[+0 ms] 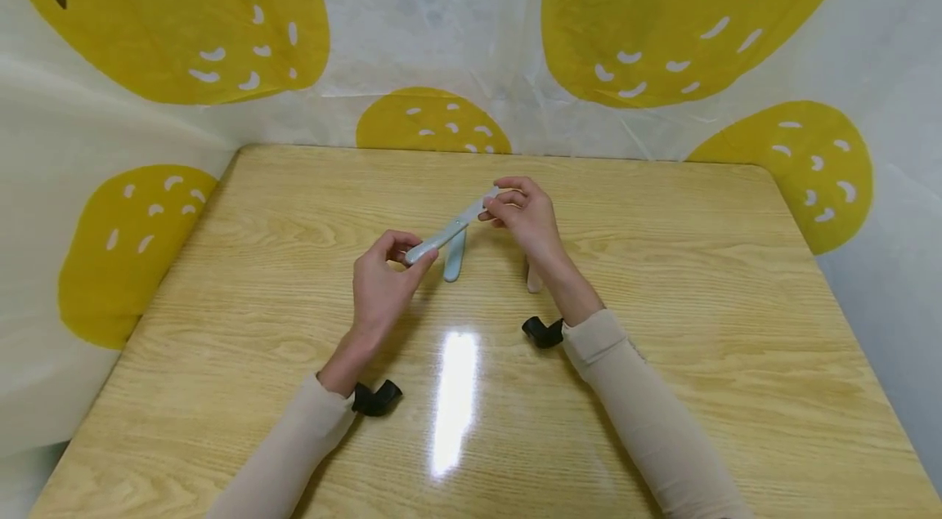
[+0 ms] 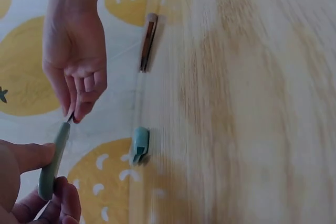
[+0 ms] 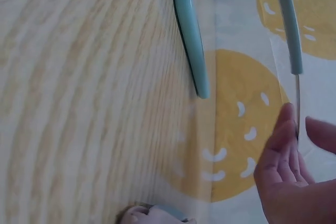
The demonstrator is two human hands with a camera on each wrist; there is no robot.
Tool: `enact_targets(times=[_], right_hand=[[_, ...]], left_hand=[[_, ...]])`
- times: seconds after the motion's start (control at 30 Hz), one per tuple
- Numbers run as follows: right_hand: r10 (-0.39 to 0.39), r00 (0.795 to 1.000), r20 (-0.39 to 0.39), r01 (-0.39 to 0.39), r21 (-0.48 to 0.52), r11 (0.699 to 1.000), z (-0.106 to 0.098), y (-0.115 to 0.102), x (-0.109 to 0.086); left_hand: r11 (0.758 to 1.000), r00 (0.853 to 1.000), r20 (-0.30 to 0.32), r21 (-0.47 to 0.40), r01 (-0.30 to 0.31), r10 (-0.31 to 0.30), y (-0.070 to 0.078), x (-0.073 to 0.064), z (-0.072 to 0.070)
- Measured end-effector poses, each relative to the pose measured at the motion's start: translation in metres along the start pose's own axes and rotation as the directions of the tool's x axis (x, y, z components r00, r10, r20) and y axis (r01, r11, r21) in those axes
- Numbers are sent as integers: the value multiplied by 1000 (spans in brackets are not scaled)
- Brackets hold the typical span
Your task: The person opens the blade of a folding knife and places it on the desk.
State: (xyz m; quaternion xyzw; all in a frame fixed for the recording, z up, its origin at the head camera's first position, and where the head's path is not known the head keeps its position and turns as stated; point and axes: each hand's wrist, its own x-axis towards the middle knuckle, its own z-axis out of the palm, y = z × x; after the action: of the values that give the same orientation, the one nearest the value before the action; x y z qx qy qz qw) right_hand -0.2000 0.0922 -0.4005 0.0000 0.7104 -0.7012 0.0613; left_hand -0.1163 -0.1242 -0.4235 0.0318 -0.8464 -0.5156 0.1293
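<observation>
A white cloth backdrop [image 1: 441, 20] printed with big yellow fruit-like shapes hangs around the wood-grain table [image 1: 736, 323], walling in the work area. Over the table reach two beige sleeves [image 1: 648, 421], their cuffs back from the hands, leaving the wrists bare.

The left hand [image 1: 383, 286] grips the end of a pale green folding knife [image 1: 434, 241], thumb on one side and fingers on the other. The right hand [image 1: 531, 221] pinches the knife's blade [image 1: 474, 211] between thumb and fingers. The knife is held out nearly straight, raised above the table – one hand to each end, probably to steady both parts about the pivot, with the fingers to the sides of the metal.

A second green knife [image 1: 454, 257] lies on the table beyond, no blade showing (it looks folded). Near the right wrist is a brown slotted handle [image 2: 148, 43] – partly hidden in the head view, apparently another folded knife. Beside each wrist shows a black elbow-shaped piece [image 1: 377, 399]; whether it is worn or lying there, I cannot tell.
</observation>
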Motion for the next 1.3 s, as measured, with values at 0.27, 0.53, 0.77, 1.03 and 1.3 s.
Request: enact_targets(times=[0.27,0.53,0.77,1.03,1.3], right_hand=[[2,993,120,17,-162,987,4,-2,5],[-41,986,160,88,-301,950,12,-5,14],[-51,978,204,137,-433,891,22,-2,22],[-21,968,252,146,-489,860,30,3,29],[-25,953,301,203,-578,790,41,0,34]], left_hand=[[988,999,16,151,28,-31,-3,-1,-8],[970,999,-11,239,44,-43,-5,-1,-15],[959,999,-31,281,38,-30,-10,-1,-20],[951,998,-16,304,62,-60,-13,-2,-26],[930,992,41,355,97,-119,-14,-1,-31]])
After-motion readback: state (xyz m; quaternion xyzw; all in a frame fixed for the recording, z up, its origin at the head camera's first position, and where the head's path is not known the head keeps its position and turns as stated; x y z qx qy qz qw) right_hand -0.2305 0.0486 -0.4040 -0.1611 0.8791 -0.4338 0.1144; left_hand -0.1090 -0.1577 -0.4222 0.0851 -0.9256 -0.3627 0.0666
